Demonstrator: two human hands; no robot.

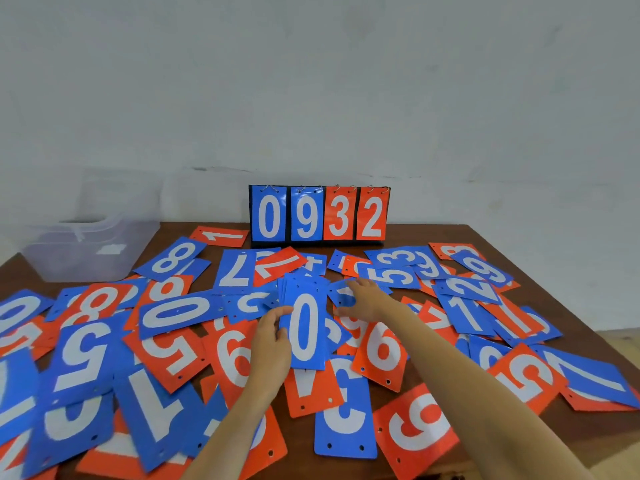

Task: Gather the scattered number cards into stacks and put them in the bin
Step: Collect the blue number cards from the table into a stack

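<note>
The stack (305, 327), a loosely fanned handful of blue cards with a white 0 on top, stood lifted over the middle of the worktop (433, 233), its upper edges splayed and not yet squared. The left hand (273, 337) gripped it by the left long edge, thumb across the face and fingers curled behind. Just to its right, the right hand (363, 299) lay with fairly straight, spread fingers on a loose blue card (341, 294), touching it without any grip that could be made out. All round them the rest of the cards (86, 355), red and blue, lay overlapping at every angle and covered most of the worktop. They looked thin, light and glossy, stiff enough to keep flat but likely to slide over one another, so a flat card would probably be best dragged clear of its neighbours and pinched at a free edge or corner. A growing stack would want a firm hold across both faces, or it might fan out and spill. Each card had two punched holes near one short edge. The bin (86, 251), clear plastic, sat at the far left corner, well apart from the stack. A scoreboard (318, 213) reading 0932 stood at the far edge, against a pale wall (311, 81)
</note>
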